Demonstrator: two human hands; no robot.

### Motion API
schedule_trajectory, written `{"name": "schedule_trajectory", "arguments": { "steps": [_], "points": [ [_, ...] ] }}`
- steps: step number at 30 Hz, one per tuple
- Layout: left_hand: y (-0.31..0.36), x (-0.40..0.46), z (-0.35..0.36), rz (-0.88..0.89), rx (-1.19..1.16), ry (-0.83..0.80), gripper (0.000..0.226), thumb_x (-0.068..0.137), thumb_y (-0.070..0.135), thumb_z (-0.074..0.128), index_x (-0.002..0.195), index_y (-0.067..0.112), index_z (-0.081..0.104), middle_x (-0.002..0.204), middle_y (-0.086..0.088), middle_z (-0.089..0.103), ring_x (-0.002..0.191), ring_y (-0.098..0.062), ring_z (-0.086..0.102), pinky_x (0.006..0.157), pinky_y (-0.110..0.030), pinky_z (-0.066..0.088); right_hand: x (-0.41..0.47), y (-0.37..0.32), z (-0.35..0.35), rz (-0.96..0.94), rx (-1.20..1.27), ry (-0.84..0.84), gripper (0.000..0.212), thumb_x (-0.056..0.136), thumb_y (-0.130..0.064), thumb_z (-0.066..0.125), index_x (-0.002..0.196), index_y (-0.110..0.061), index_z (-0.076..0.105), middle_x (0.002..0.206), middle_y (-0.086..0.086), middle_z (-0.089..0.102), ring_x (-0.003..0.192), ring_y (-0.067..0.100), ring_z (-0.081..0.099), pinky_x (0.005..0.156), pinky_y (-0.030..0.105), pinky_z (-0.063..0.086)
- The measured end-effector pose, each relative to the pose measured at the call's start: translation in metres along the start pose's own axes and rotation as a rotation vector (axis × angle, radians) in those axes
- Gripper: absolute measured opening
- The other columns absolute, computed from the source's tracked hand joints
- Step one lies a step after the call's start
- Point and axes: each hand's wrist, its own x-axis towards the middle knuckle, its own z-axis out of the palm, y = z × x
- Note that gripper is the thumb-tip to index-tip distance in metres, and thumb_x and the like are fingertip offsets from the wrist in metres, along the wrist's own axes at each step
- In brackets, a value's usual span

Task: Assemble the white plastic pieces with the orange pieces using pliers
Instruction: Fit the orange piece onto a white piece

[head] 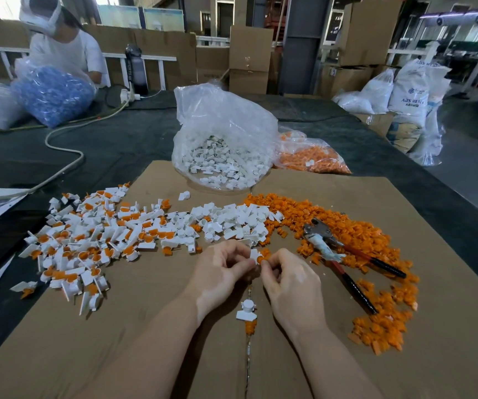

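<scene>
Left hand (223,264) fingers pinch white piece (253,254); right hand (285,273) fingers pinch orange piece (261,258), mating them above cardboard surface (145,341). Step: hand-fitting. Next prob: grab pliers (344,254) lying right on orange pile, squeeze joint.

White piece (253,254) touching orange piece (261,257) above cardboard; red-handled pliers (344,254) flat on orange heap.

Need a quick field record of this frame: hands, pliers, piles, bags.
left hand: pinches white piece
right hand: pinches orange piece against it
pliers: lying unheld on orange pile, right of the hands
assembled pile: left on cardboard
loose white pieces: centre
white bag: open, behind the piles
orange bag: right of white bag
</scene>
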Motion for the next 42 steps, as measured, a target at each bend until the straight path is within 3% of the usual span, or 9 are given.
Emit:
{"name": "schedule_trajectory", "arguments": {
  "steps": [5,10,14,20,31,36,42],
  "points": [
    [-0.001,-0.001,0.001,0.012,0.012,-0.048,0.014,0.084,0.000,0.062,0.075,0.011,0.060,0.061,-0.002,0.061,0.055,-0.005,0.058,0.060,-0.015,0.047,-0.001,-0.002,0.000,-0.038,-0.024,-0.019,0.024,0.082,-0.008,0.067,0.065,-0.009,0.051,0.060,-0.001,0.048,0.058,0.018,0.045,0.052,0.034,0.039],
    [-0.002,0.001,0.001,0.001,-0.005,-0.039,0.010,0.087,0.001,0.060,0.080,0.009,0.059,0.068,-0.010,0.064,0.058,-0.004,0.059,0.062,-0.014,0.048,0.000,0.002,0.000,0.006,0.064,-0.054,0.018,0.085,-0.018,0.067,0.070,-0.013,0.059,0.065,-0.008,0.055,0.065,0.010,0.049,0.057,0.020,0.035],
    [-0.004,0.002,-0.001,-0.012,-0.071,-0.037,0.013,0.089,0.004,0.057,0.099,0.012,0.060,0.073,-0.007,0.067,0.061,-0.003,0.061,0.062,-0.011,0.047,-0.001,0.002,-0.003,0.008,0.184,-0.012,0.005,0.083,-0.019,0.069,0.085,-0.015,0.066,0.076,-0.006,0.063,0.076,0.010,0.059,0.067,0.033,0.050],
    [-0.008,0.003,-0.004,0.018,-0.117,-0.073,0.023,0.090,0.002,0.055,0.103,0.020,0.062,0.064,0.002,0.061,0.062,-0.005,0.061,0.062,-0.011,0.046,0.000,-0.001,-0.005,-0.073,0.125,-0.021,0.026,0.083,-0.012,0.069,0.109,-0.016,0.068,0.084,-0.008,0.056,0.082,0.010,0.054,0.072,0.030,0.050],
    [-0.011,0.005,-0.003,-0.017,-0.099,-0.062,0.021,0.089,0.005,0.057,0.096,0.024,0.063,0.062,0.004,0.060,0.064,-0.011,0.060,0.063,-0.016,0.048,0.002,0.000,-0.004,-0.081,0.109,-0.038,0.023,0.085,-0.011,0.066,0.107,-0.015,0.070,0.088,-0.008,0.056,0.086,0.010,0.055,0.076,0.023,0.047],
    [-0.008,0.006,0.001,-0.020,-0.091,-0.020,0.011,0.086,0.012,0.063,0.094,0.020,0.064,0.067,-0.005,0.059,0.067,-0.020,0.057,0.071,-0.035,0.049,0.002,0.000,-0.004,-0.078,0.118,-0.038,0.022,0.085,-0.012,0.067,0.105,-0.018,0.070,0.086,-0.011,0.054,0.085,0.009,0.054,0.073,0.022,0.046],
    [-0.003,0.008,0.003,-0.055,-0.157,0.005,0.014,0.084,0.008,0.065,0.098,0.011,0.063,0.071,-0.012,0.060,0.064,-0.017,0.060,0.063,-0.023,0.051,0.004,0.000,-0.008,-0.093,-0.026,0.009,0.029,0.080,-0.018,0.073,0.109,-0.014,0.068,0.093,-0.004,0.061,0.092,0.014,0.056,0.080,0.023,0.042]
  ]
}}
